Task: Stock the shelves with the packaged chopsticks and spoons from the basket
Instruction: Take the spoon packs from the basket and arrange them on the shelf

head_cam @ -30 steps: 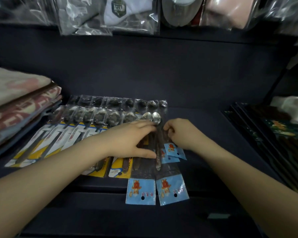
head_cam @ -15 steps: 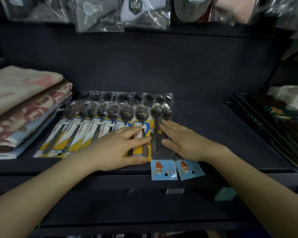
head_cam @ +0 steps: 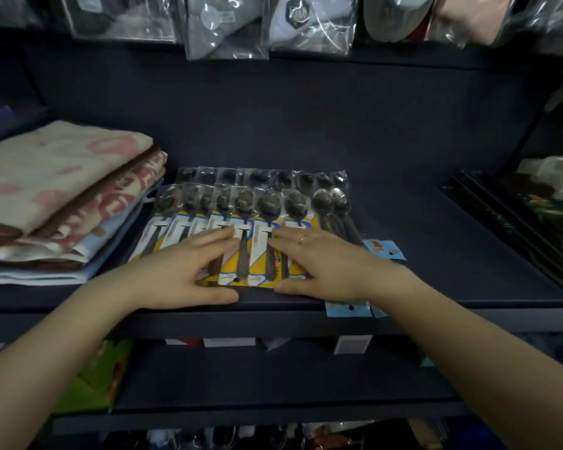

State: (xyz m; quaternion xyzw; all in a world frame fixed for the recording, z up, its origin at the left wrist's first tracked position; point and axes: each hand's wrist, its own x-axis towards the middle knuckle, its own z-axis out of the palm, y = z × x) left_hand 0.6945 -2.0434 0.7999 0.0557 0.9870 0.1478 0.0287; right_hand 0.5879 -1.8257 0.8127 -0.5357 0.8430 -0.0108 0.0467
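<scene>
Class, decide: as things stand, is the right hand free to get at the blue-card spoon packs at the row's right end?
Probably yes: the right hand lies flat beside the blue-card packs, with nothing between them.

My feed is dim; the dark navy shelf [head_cam: 436,254] swallows most light. Glare streaks the clear plastic bags hanging at twelve o'clock [head_cam: 228,24], so light seems to come from above. The silver spoon bowls in clear packets [head_cam: 293,203] catch faint highlights. Edges at three and nine o'clock bend and smear; the lower shelf at six o'clock is murky and soft.
</scene>
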